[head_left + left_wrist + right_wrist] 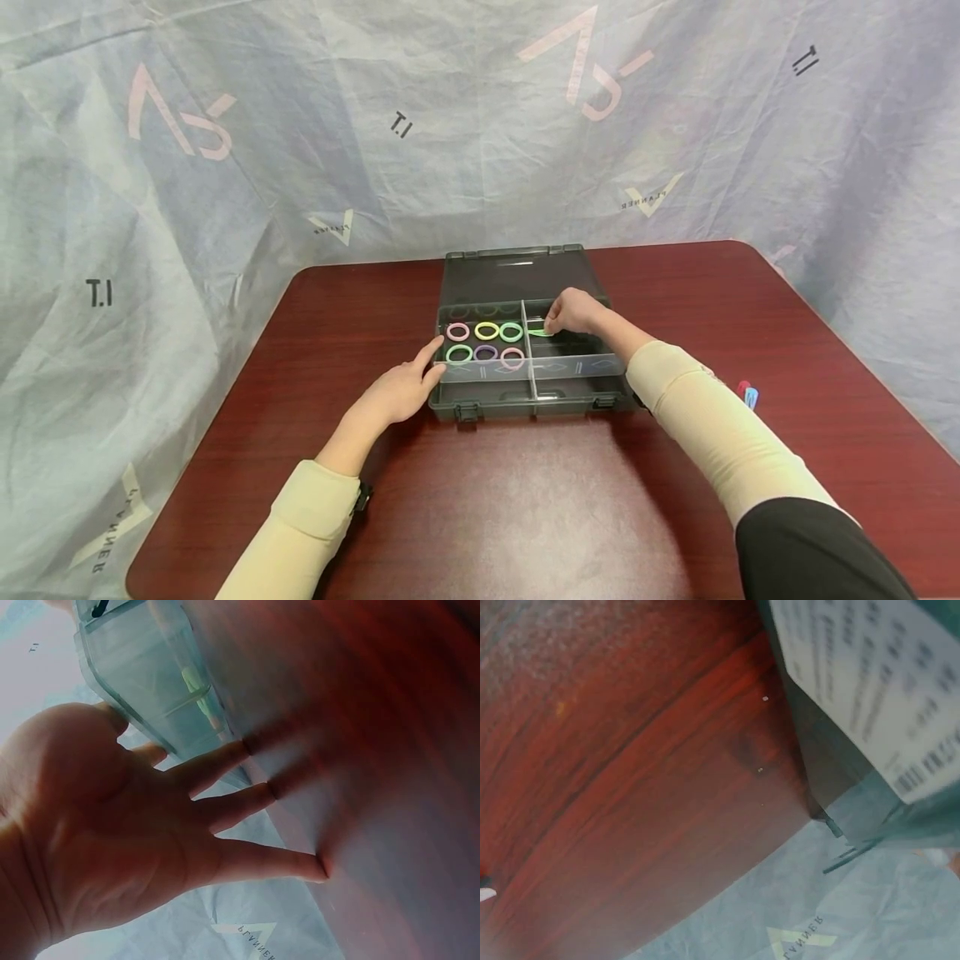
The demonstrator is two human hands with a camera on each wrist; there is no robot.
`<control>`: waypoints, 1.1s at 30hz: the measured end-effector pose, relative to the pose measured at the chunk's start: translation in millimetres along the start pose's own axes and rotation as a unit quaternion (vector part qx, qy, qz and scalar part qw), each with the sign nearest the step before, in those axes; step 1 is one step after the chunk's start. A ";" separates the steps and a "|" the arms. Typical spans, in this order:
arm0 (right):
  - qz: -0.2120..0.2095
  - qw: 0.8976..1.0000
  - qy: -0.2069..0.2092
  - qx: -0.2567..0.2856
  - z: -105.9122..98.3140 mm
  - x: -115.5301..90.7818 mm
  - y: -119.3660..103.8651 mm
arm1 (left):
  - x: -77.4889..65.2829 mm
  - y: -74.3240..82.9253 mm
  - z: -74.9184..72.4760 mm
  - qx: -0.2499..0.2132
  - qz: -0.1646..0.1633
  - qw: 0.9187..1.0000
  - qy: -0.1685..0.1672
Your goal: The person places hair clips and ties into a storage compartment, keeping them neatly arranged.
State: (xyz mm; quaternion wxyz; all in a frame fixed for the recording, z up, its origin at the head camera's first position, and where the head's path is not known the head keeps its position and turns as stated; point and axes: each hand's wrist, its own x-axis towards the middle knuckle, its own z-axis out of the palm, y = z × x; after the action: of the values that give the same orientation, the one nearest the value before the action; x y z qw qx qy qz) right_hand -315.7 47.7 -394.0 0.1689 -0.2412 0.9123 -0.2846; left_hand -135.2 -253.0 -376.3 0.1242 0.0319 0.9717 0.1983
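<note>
An open dark see-through organizer box [472,408] stands on the table, its lid [517,279] laid back. In its left compartment several hair ties, among them a yellow hair tie [487,331] and a purple hair tie [485,353], lie in two rows. My right hand [573,312] reaches into the right back compartment, thumb and fingers pinching a light green hair tie [540,332]. At the box's left side is my left hand [401,392], thumb and forefinger at the wall. Its other fingers [225,806] spread straight, tips on the table in the left wrist view.
Right of the box, partly behind the right sleeve, lie a red item [743,388] and a blue item [752,398]. A white label [885,697] with a barcode is on the box in the right wrist view. A grey cloth [480,125] hangs behind the table [570,500].
</note>
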 end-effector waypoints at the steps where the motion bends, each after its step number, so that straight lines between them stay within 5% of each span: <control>1: 0.001 1.000 0.004 0.002 0.8 0.2 0.7 | 0.1 -0.2 0.1 0.000 0.000 1.000 0.000; 17: -0.021 0.999 0.017 0.038 -6.7 -4.0 2.3 | -3.0 2.0 -1.6 -0.003 0.002 1.000 0.004; 24: -0.032 0.996 0.041 0.073 -27.4 -21.0 12.8 | -0.9 0.8 -0.7 0.000 0.001 1.000 0.008; 33: -0.038 0.992 0.110 0.054 -71.4 -58.8 38.1 | -0.8 -0.8 -1.0 0.001 0.002 1.000 0.003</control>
State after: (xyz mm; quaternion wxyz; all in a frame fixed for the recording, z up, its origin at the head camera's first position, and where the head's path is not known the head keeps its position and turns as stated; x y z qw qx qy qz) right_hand -312.0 138.0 -351.1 0.0693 -0.2332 0.8989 -0.3644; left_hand -134.7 -254.2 -375.5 0.1204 0.0338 0.9723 0.1973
